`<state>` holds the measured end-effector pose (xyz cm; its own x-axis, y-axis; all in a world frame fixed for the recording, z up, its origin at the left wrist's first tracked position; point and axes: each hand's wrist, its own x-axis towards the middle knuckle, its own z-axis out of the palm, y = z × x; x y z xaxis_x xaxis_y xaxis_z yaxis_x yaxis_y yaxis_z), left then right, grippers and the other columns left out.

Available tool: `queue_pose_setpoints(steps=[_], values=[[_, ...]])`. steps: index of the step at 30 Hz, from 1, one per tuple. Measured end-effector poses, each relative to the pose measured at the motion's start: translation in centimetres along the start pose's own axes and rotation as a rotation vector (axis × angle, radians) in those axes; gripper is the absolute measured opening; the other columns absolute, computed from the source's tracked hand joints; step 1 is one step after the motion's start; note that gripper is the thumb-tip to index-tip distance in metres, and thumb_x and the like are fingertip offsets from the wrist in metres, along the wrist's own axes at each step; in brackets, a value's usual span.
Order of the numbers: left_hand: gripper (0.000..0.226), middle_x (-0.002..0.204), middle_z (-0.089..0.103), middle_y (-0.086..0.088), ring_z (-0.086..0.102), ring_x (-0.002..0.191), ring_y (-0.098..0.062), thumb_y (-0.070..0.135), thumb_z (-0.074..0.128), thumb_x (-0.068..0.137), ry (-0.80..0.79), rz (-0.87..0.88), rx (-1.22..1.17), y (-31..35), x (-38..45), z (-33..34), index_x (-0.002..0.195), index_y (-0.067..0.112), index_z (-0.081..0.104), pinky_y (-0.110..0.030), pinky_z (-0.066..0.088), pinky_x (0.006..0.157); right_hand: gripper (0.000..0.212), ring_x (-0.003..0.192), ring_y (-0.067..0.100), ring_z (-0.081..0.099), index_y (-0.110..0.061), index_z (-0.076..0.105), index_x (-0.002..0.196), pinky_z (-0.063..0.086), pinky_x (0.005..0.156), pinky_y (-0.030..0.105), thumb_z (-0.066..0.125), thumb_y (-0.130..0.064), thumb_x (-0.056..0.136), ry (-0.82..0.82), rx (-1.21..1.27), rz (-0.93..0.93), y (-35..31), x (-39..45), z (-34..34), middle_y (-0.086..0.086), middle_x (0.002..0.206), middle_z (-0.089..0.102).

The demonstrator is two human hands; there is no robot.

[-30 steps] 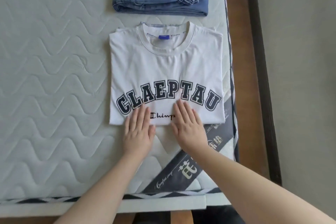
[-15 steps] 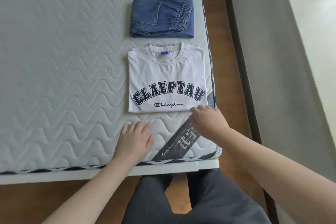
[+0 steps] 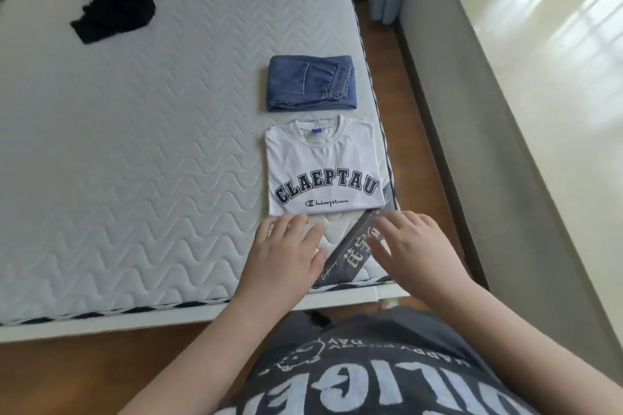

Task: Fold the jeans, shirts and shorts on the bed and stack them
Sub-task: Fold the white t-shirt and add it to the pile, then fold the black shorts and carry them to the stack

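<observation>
My left hand (image 3: 286, 246) and my right hand (image 3: 418, 242) lie side by side at the near right corner of the mattress (image 3: 135, 178), fingers straight and relaxed, holding nothing; both sit just short of the near hem of the folded white shirt (image 3: 323, 165). The shirt lies flat, print upward, collar pointing away from me. Just beyond its collar rest the folded jeans (image 3: 310, 84), the two close but not stacked. A crumpled black garment (image 3: 113, 3), unfolded, lies well apart at the far left of the mattress.
</observation>
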<state>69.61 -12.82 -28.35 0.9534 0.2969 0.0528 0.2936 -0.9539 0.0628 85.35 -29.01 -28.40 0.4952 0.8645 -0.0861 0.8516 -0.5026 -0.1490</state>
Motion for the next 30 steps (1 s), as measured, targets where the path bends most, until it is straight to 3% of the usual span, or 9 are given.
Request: queue_pose_setpoints(steps=[4,7,10,19,26,30], values=[[0.045,0.116,0.064,-0.004,0.059,0.110,-0.027,0.045,0.044,0.089,0.029,-0.054,0.052,0.6,-0.3,-2.6,0.118,0.019,0.067,-0.042,0.039,0.095,0.019,0.086,0.029,0.066,-0.015,0.071,0.099,0.054,0.078,0.041,0.069,-0.029,0.087,0.213,0.052,-0.060,0.2,-1.2,-1.4,0.002,0.093,0.069],[0.055,0.129,0.059,-0.008,0.052,0.125,-0.033,0.052,0.039,0.092,-0.018,-0.169,0.078,2.9,-0.9,-3.7,0.127,0.018,0.063,-0.051,0.039,0.105,0.024,0.090,0.028,0.065,-0.014,0.071,0.102,0.052,0.085,0.040,0.057,-0.031,0.092,0.329,0.051,-0.157,1.1,-2.5,-2.3,0.002,0.100,0.069],[0.055,0.134,0.056,-0.009,0.047,0.129,-0.033,0.051,0.037,0.095,-0.014,-0.291,0.068,6.8,-2.2,-4.5,0.133,0.018,0.059,-0.051,0.038,0.107,0.026,0.092,0.028,0.064,-0.012,0.070,0.103,0.050,0.087,0.040,0.055,-0.031,0.092,0.390,0.073,-0.222,1.9,-4.5,-3.2,0.003,0.104,0.068],[0.053,0.133,0.057,-0.008,0.050,0.127,-0.031,0.052,0.035,0.100,-0.001,-0.465,0.077,12.9,-10.6,-5.6,0.135,0.019,0.056,-0.051,0.041,0.105,0.033,0.102,0.029,0.065,-0.009,0.069,0.112,0.053,0.086,0.041,0.071,-0.027,0.085,0.186,0.178,-0.419,0.3,-8.7,-3.7,0.007,0.116,0.068],[0.057,0.136,0.054,-0.008,0.047,0.130,-0.031,0.057,0.030,0.102,-0.005,-0.692,0.084,13.1,-19.1,-5.6,0.139,0.020,0.051,-0.050,0.038,0.108,0.041,0.107,0.028,0.063,-0.012,0.066,0.118,0.049,0.090,0.040,0.049,-0.038,0.091,0.146,0.144,-0.628,-5.8,-9.3,-3.1,0.006,0.120,0.066],[0.048,0.140,0.051,-0.008,0.041,0.135,-0.030,0.045,0.036,0.101,0.058,-0.828,0.114,11.9,-25.2,-5.8,0.137,0.019,0.053,-0.048,0.031,0.111,0.039,0.107,0.029,0.062,-0.012,0.066,0.116,0.048,0.091,0.041,0.048,-0.038,0.092,0.187,0.132,-0.734,-11.8,-10.7,-1.4,0.006,0.118,0.066]])
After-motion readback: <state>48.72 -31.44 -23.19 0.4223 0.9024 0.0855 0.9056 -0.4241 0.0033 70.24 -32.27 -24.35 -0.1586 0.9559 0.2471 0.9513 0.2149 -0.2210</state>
